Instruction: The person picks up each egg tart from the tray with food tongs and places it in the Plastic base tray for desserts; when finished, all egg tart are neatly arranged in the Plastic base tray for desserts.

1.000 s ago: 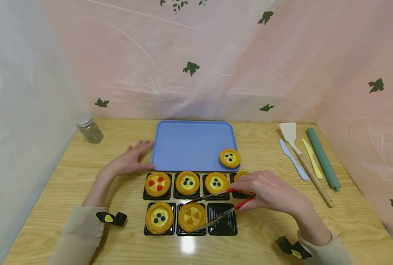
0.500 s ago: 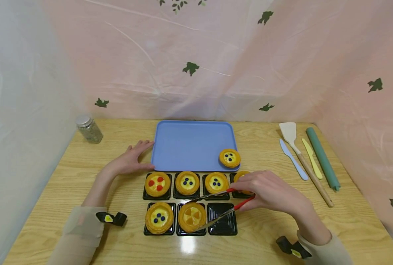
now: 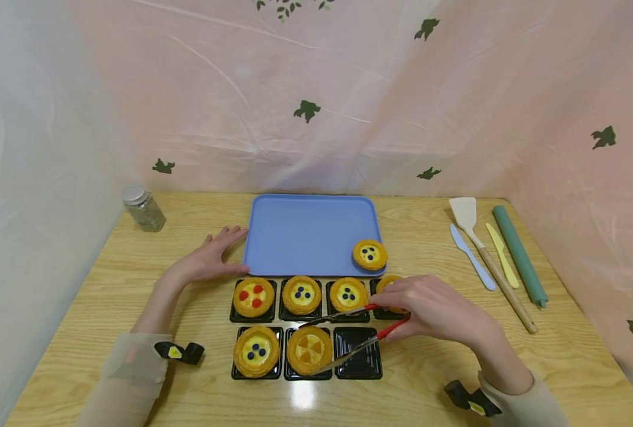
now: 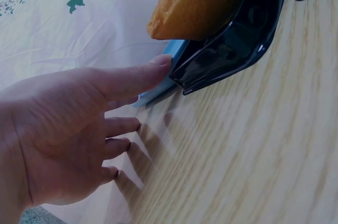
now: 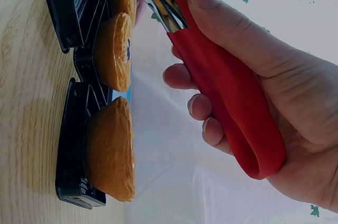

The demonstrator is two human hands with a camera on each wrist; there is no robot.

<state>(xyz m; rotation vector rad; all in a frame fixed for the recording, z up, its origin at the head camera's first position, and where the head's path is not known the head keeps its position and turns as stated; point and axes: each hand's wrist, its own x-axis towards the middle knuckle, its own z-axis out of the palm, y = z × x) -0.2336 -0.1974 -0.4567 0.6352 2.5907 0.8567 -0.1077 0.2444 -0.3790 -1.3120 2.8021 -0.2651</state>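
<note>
My right hand (image 3: 433, 311) grips red-handled metal tongs (image 5: 227, 92). In the head view the tongs' arms straddle an egg tart with orange wedges (image 3: 309, 351), which sits in a black square tray in the front row. Right of it stands a bare black tray (image 3: 358, 353). My left hand (image 3: 217, 255) has its fingers spread at the left edge of the blue tray (image 3: 316, 231), thumb at the near corner. One tart with blueberries (image 3: 370, 255) lies at that tray's near right corner. In the left wrist view the thumb overlaps the blue rim beside a black tray (image 4: 232, 49).
Several tarts in black trays fill the back row, including one with red berries (image 3: 254, 296); another blueberry tart (image 3: 256, 351) is front left. A spice jar (image 3: 144, 207) stands far left. A spatula (image 3: 487, 249), a blue knife (image 3: 471, 255), a yellow knife (image 3: 502, 255) and a green roll (image 3: 520, 255) lie right.
</note>
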